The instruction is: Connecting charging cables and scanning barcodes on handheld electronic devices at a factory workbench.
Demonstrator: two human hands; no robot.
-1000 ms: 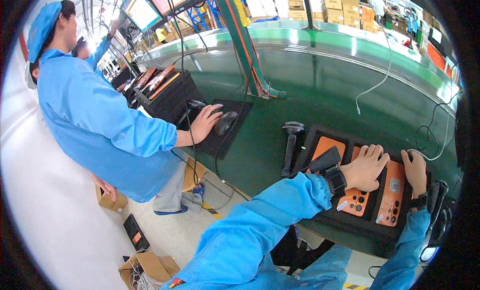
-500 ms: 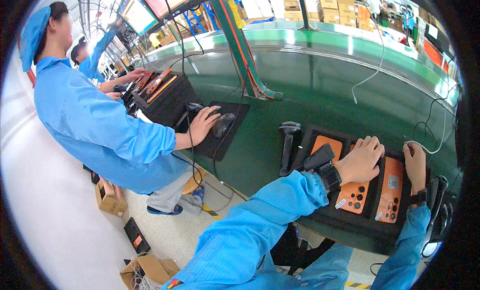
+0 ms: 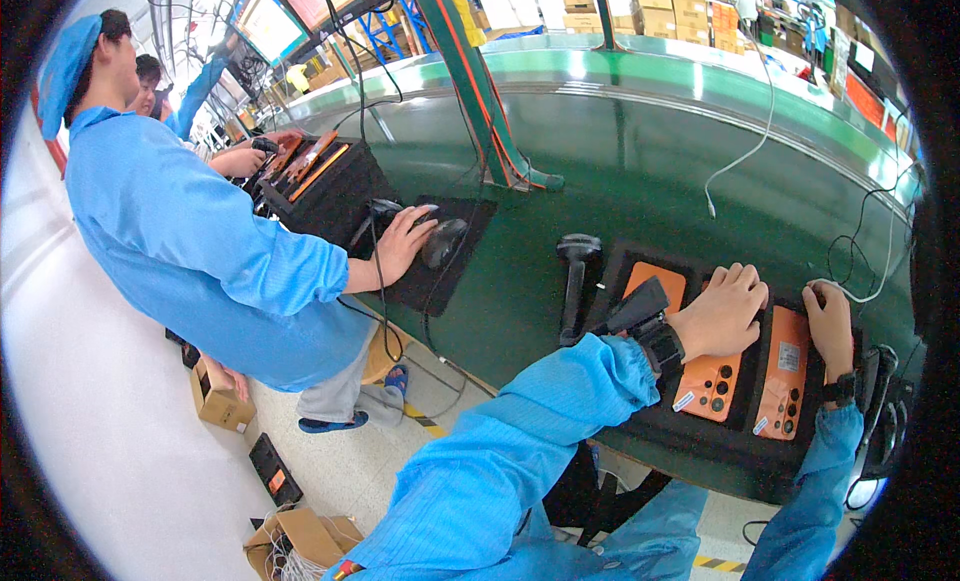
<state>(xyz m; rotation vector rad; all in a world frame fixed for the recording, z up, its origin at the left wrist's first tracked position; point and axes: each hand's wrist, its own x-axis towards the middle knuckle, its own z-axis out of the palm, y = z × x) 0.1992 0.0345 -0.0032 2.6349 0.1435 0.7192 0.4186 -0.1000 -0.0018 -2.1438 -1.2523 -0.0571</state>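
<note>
My left hand (image 3: 718, 313) lies over the upper part of an orange phone (image 3: 712, 381), its fingers bent around the phone's upper end. That phone rests camera side up in a black foam tray (image 3: 748, 406). Beside it in the tray is another orange phone (image 3: 786, 366) with a pale label on its back. My right hand (image 3: 829, 326) is at this phone's upper right side, fingers curled down next to a white cable (image 3: 868, 299); the fingertips are hidden. A third orange phone (image 3: 655, 281) sits left of my left hand, partly covered by the black device on my wrist.
A black handheld scanner (image 3: 575, 286) stands left of the tray, and another dark device (image 3: 880, 381) is at the right. A white cable (image 3: 745, 156) hangs over the green bench (image 3: 620, 201). At the left, a co-worker's hand (image 3: 405, 243) is by a mouse (image 3: 443, 246).
My hands stay in nearly the same places over the tray. At the far left, a second co-worker's head and hands have shifted, and a hand there now holds a dark object.
</note>
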